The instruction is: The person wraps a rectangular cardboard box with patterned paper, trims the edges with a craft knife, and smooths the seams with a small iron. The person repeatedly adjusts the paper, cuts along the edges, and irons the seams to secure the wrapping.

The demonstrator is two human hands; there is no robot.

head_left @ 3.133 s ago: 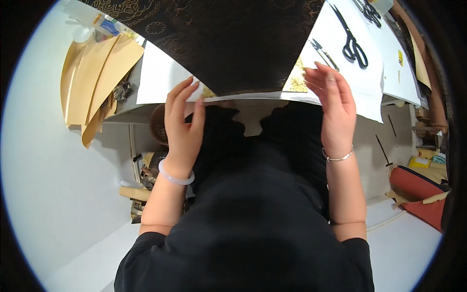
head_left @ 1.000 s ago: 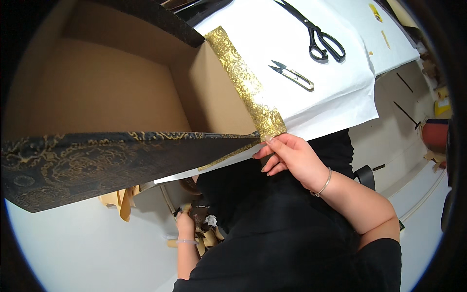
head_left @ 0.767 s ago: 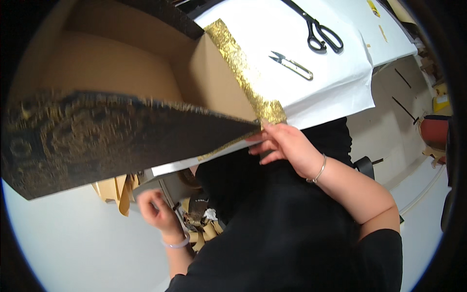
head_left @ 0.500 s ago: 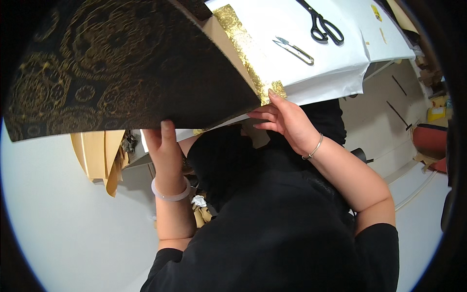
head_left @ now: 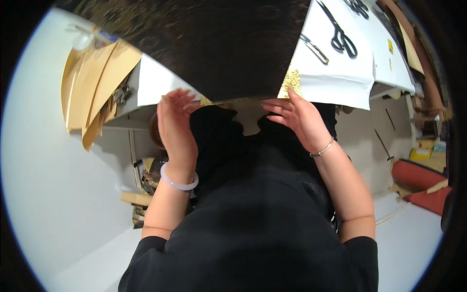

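Container: dark box (head_left: 233,53) at the near edge of the desk, top centre of view, one wall toward the camera. Its inside faces away; contents cannot be told.

Appearance: near-black covering with faint brownish-gold relief patterning, clearest toward upper left; the lower part looks plain and dark. Its lower end narrows in view. A crinkled gold strip (head_left: 292,83) shows beside the box's lower right corner, lying on white paper (head_left: 335,82).

Hands: the left hand (head_left: 176,124) is raised near the box's lower left edge, fingers loosely curled and blurred, nothing seen in its grasp. The right hand (head_left: 302,118) is near the lower right corner, thumb up by the gold strip, fingers extended leftward, well parted from the thumb; no object seen gripped. Contact with box or strip cannot be told for either. Both forearms angle up from the lower edge.

Right of box, on the paper: small snips (head_left: 316,50), black scissors (head_left: 343,40).
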